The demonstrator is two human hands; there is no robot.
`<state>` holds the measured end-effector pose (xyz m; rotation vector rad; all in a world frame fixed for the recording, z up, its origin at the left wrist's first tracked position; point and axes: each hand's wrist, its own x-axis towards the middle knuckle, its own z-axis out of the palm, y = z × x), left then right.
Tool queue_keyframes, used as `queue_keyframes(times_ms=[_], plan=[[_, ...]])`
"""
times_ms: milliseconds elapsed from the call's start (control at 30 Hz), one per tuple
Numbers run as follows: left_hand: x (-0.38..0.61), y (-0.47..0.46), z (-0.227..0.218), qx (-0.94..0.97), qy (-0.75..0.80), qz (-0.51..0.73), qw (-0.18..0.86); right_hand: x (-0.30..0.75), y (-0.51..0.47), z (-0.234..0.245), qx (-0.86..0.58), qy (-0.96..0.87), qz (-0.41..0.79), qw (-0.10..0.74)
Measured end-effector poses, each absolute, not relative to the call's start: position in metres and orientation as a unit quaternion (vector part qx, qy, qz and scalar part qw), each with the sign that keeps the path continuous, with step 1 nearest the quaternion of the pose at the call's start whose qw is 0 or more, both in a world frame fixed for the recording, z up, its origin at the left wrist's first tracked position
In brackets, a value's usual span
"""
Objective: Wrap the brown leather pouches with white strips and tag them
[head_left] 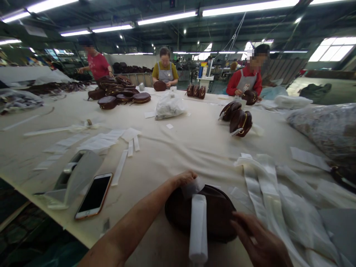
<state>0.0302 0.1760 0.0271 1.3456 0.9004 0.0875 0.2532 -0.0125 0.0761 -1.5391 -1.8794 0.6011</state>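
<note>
A dark brown oval zip bag (219, 211) lies on the cloth-covered table right in front of me. Across its middle rests a white wrapped strip (198, 226), running toward me. My left hand (187, 178) is closed at the bag's far left edge, its fingers on a translucent white sheet (193, 187) that hangs over the bag. Beside the bag's right rim is my right hand (258, 237); its fingers are apart, with the tips touching the edge. The palm sides of both hands are hidden.
Left are a phone (94, 195), a tape dispenser (75, 174) and white paper strips (101, 141). White strips (267, 185) pile up right. Finished-looking brown bags (240, 122) stand farther off, near a plastic bag (169, 105). Several people work across the table, one holding a brown bag (160, 86).
</note>
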Motion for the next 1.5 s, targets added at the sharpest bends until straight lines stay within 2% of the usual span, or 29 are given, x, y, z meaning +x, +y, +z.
queue_keyframes(times_ms=[67,100,233,367,733,933,1267,1500], plan=[[0.03,0.175,0.027,0.613,0.421,0.019,0.668,0.243,0.027,0.081,-0.576,-0.735,0.134,0.331],[0.031,0.175,0.028,0.62,0.427,0.011,0.658,0.234,0.047,0.081,-0.575,-0.744,0.125,0.315],[0.032,0.173,0.034,0.648,0.435,0.004,0.625,0.198,0.098,0.071,-0.584,-0.755,0.185,0.236],[0.032,0.172,0.038,0.673,0.443,0.011,0.592,0.189,0.107,0.062,-0.557,-0.766,0.234,0.22],[0.034,0.165,0.053,0.731,0.46,0.031,0.503,0.199,0.106,0.067,-0.561,-0.72,0.322,0.25],[0.033,0.162,0.06,0.757,0.494,0.026,0.427,0.196,0.101,0.071,-0.563,-0.71,0.336,0.255],[0.035,0.16,0.069,0.784,0.497,-0.018,0.372,0.193,0.101,0.07,-0.557,-0.711,0.344,0.257],[0.018,0.117,0.094,0.804,0.534,0.049,0.258,0.193,0.099,0.069,-0.548,-0.71,0.347,0.275]])
